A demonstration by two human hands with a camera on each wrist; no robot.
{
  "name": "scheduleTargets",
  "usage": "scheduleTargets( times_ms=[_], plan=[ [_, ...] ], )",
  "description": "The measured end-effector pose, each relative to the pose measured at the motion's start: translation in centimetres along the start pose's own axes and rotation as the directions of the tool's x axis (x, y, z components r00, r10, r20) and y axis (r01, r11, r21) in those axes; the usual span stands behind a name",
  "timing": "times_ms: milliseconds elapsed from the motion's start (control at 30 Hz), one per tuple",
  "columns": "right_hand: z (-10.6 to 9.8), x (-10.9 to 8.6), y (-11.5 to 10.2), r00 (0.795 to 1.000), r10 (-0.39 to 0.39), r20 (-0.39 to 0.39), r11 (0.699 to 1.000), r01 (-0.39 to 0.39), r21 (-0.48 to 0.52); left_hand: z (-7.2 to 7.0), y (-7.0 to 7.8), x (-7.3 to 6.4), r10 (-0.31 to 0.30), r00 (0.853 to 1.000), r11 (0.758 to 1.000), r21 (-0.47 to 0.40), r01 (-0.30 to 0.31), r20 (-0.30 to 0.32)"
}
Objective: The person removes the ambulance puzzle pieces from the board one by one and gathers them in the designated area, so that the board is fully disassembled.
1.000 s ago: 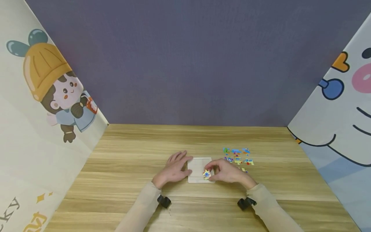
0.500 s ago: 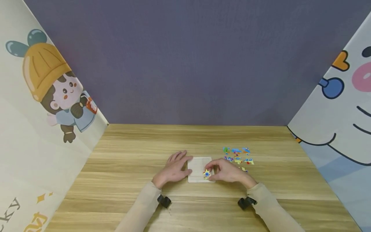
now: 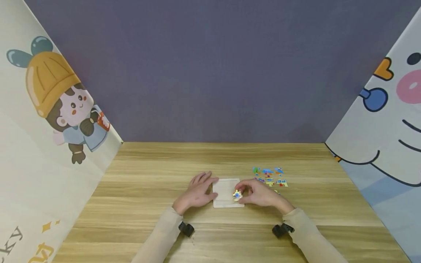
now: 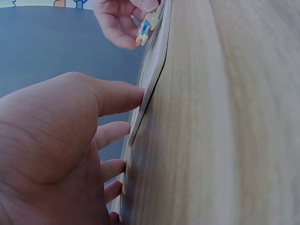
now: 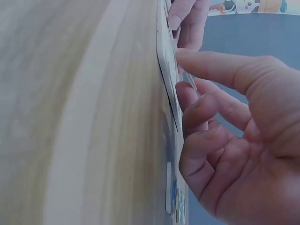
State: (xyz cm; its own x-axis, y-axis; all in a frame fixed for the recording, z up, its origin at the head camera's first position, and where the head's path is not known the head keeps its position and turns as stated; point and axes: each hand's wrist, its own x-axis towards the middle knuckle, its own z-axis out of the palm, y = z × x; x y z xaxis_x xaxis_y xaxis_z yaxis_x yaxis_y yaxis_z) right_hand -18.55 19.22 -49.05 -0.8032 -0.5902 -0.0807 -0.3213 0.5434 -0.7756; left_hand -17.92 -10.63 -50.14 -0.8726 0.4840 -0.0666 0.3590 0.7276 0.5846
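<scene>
My left hand (image 3: 196,192) lies at the left edge of a pale square puzzle tray (image 3: 223,191). Its thumb and index finger touch the rim with fingers extended, as the left wrist view also shows. Over the tray's right part, my right hand (image 3: 261,193) pinches a jigsaw piece (image 3: 237,195), yellow with a blue round centre, between thumb and fingers. Seen from the left wrist, that piece (image 4: 146,28) is tilted and raised off the tray. In the right wrist view, the fingers largely hide the piece.
Several colourful jigsaw pieces (image 3: 268,171) lie in rows on the wooden table (image 3: 148,164), behind and right of my right hand, which covers part of them. A grey panel (image 3: 210,73) rises at the table's back, with cartoon-printed walls on both sides.
My right hand has shifted slightly right, and the jigsaw piece has moved right and a little up in the head view, turning slightly. The left hand stays at the tray's edge.
</scene>
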Motion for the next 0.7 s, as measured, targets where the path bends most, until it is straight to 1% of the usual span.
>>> scheduleTargets(
  times_ms=[133, 367, 500, 700],
  plan=[
    [-0.2, -0.3, 0.4, 1.000, -0.008, -0.014, 1.000, 0.008, 0.025, 0.1, -0.1, 0.0, 0.001, 1.000, 1.000, -0.004, -0.001, -0.002],
    [-0.4, -0.8, 0.7, 0.999, 0.002, -0.038, 0.999, 0.000, 0.041, 0.0, -0.1, 0.0, 0.004, 1.000, 1.000, -0.009, -0.004, 0.002],
    [-0.6, -1.2, 0.7, 0.999, -0.004, -0.054, 0.997, 0.009, 0.078, -0.1, 0.0, -0.1, 0.005, 1.000, 1.000, -0.016, -0.005, 0.005],
    [-0.9, -1.6, 1.0, 0.999, 0.012, -0.048, 0.994, -0.006, 0.111, -0.2, 0.1, -0.2, 0.010, 1.000, 1.000, -0.017, -0.010, 0.009]
  ],
)
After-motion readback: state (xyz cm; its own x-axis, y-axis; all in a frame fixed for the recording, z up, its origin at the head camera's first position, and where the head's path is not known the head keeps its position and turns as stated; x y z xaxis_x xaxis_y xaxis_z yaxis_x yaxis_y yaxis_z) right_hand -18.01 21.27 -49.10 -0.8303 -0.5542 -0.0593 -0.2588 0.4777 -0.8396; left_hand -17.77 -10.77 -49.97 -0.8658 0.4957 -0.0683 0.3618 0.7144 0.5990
